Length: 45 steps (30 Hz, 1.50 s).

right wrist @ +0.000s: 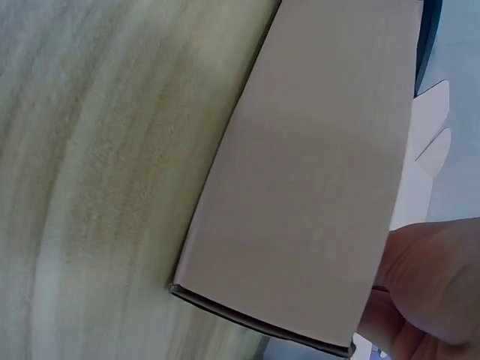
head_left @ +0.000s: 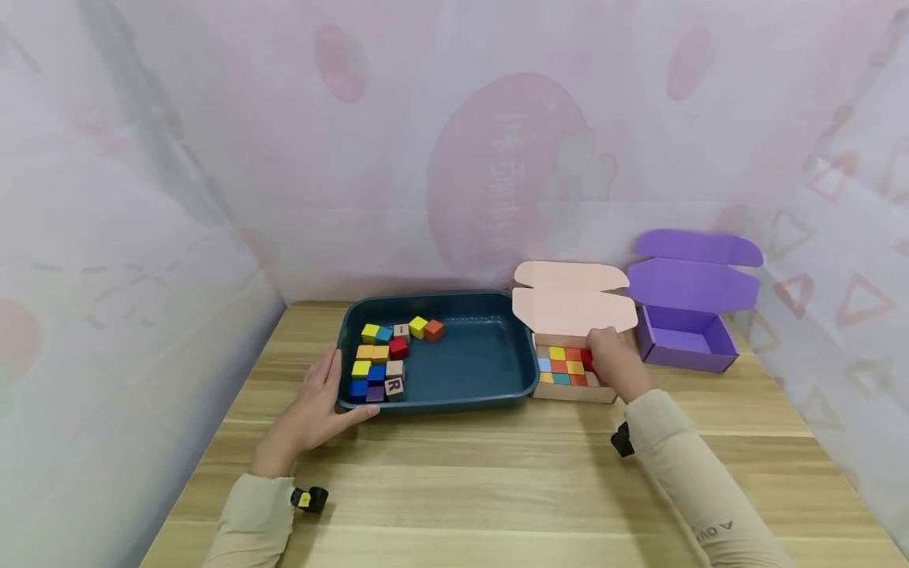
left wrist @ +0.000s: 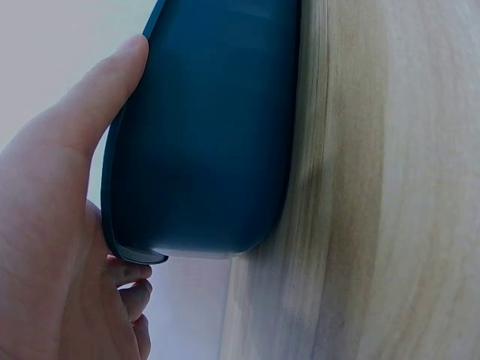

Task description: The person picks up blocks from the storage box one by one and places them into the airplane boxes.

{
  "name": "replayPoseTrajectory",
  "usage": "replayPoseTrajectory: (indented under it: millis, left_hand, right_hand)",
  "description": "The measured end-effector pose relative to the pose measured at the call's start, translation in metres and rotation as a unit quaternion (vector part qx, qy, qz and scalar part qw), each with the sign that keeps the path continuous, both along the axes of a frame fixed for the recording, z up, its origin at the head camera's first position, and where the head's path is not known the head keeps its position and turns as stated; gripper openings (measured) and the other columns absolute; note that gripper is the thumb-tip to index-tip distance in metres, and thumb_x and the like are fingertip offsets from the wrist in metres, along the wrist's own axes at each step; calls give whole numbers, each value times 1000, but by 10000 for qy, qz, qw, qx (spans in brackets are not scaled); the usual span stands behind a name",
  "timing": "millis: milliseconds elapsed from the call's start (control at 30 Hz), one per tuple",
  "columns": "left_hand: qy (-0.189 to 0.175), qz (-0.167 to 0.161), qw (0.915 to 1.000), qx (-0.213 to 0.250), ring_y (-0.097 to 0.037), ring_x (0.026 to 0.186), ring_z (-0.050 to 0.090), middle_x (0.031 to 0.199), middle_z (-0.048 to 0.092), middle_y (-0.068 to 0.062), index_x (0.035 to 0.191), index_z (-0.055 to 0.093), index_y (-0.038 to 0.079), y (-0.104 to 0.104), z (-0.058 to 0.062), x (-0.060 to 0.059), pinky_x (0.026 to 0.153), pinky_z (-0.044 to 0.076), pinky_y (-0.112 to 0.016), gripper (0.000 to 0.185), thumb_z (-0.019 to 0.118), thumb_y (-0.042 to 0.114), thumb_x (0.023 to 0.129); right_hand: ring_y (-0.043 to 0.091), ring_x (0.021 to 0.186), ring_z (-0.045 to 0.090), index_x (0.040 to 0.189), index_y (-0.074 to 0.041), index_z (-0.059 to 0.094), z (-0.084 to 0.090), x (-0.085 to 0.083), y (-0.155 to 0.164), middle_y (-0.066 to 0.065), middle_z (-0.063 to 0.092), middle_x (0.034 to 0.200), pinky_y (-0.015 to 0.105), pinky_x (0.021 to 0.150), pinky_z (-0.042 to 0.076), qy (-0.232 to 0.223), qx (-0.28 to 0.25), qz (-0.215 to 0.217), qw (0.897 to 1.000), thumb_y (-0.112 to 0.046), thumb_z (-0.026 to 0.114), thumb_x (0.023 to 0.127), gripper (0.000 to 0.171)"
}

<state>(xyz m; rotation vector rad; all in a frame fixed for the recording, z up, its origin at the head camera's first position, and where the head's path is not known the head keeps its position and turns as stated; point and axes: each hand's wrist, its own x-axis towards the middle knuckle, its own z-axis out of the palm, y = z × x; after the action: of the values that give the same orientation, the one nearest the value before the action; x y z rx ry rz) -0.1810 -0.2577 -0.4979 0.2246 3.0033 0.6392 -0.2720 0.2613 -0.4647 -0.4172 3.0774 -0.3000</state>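
The right hand [head_left: 616, 364] covers the 3 o'clock end of the pink box [head_left: 574, 390], so the cubes beneath it are hidden; its fingers curl down around a red cube [head_left: 586, 357] at the box's right edge, and whether that cube is lifted or already seated cannot be told. In the right wrist view only the box's outer wall [right wrist: 315, 180] and a bit of palm [right wrist: 427, 292] show, with no cube in sight.

The left hand [head_left: 316, 406] lies with fingers nearly straight against the 9 o'clock rim of the dark teal tray [head_left: 490, 359], thumb along the near edge; the left wrist view shows the thumb [left wrist: 105, 97] pressed to the tray's outside wall [left wrist: 210, 135] and the other fingertips tucked under its lip. The tray's inside is out of that camera's sight.

Counted from the head view: one tray, holding about fourteen loose cubes [head_left: 387, 355] bunched at its 9 to 11 o'clock side, one marked R [head_left: 394, 386]. About ten cubes are visible in the pink box, in a grid. There are two open boxes, pink and purple [head_left: 685, 341], the purple one at 3 o'clock of the pink, both with lids raised. All of it stands on the wooden tabletop [head_left: 497, 473].
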Motion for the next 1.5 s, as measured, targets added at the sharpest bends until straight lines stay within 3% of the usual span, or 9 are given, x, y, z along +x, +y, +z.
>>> replayPoseTrajectory:
  millis: [200, 400, 667, 733, 833, 933, 1267, 1500]
  left_hand:
    - [13, 28, 10000, 19, -51, 162, 7, 178, -5, -22, 169, -2, 2, -1, 1, 1, 126, 18, -73, 128, 64, 77, 89]
    - [8, 7, 10000, 39, -50, 162, 7, 178, -7, -21, 169, -2, 2, -1, 2, 2, 126, 18, -74, 128, 64, 78, 89]
    - [-12, -18, 9999, 128, -49, 163, 4, 178, -6, -21, 169, -2, 3, 0, 3, 1, 129, 13, -72, 128, 65, 76, 89]
    - [10, -16, 9999, 115, -49, 163, 5, 178, -5, -21, 169, -1, 3, 0, 3, 1, 128, 14, -73, 127, 65, 76, 89]
    - [38, -22, 10000, 84, -49, 163, 5, 178, -5, -21, 169, -1, 3, 1, 3, 1, 128, 15, -73, 127, 65, 77, 89]
    - [49, -18, 10000, 59, -49, 163, 5, 178, -5, -21, 169, 0, 3, 1, 2, 2, 127, 16, -73, 127, 64, 77, 89]
    - [10, 23, 10000, -7, -50, 162, 6, 178, -5, -22, 169, -1, 2, -2, 4, 6, 127, 18, -73, 126, 66, 74, 90]
    - [62, 57, 9999, 82, -47, 164, 4, 178, -4, -21, 170, -1, 3, -1, -1, 9, 129, 16, -71, 129, 64, 79, 88]
  right_hand:
    - [24, 68, 61, 82, 2, 71, -3, -2, -2, 12, 71, 76, 37, 62, 53, 232, 43, -59, 9997, 12, 62, 92, 16]
    - [24, 65, 60, 86, 3, 69, -1, 4, -6, 15, 71, 78, 34, 56, 50, 263, 252, -44, 9993, 12, 60, 93, 14]
    - [22, 62, 65, 98, 6, 74, 32, 15, -31, 18, 73, 83, 30, 52, 51, 579, -106, 110, 9982, 12, 60, 97, 16]
    - [24, 65, 67, 105, 6, 75, 43, 15, -42, 21, 76, 90, 33, 56, 57, 547, -239, 148, 9981, 8, 64, 97, 14]
    - [32, 81, 75, 115, 7, 75, 58, 14, -62, 25, 78, 108, 45, 74, 66, 660, -386, 273, 9967, 0, 74, 95, 22]
    - [37, 96, 75, 118, 6, 75, 71, 12, -82, 25, 77, 115, 51, 88, 64, 713, -604, 426, 9947, -8, 79, 94, 29]
    - [32, 111, 73, 121, -1, 76, 94, -13, -147, 18, 77, 118, 47, 98, 62, 386, -1183, 658, 9900, -24, 77, 98, 32]
    - [31, 109, 72, 118, 0, 77, 88, -32, -180, 17, 77, 117, 46, 98, 62, 154, -1286, 845, 9880, -26, 78, 97, 33]
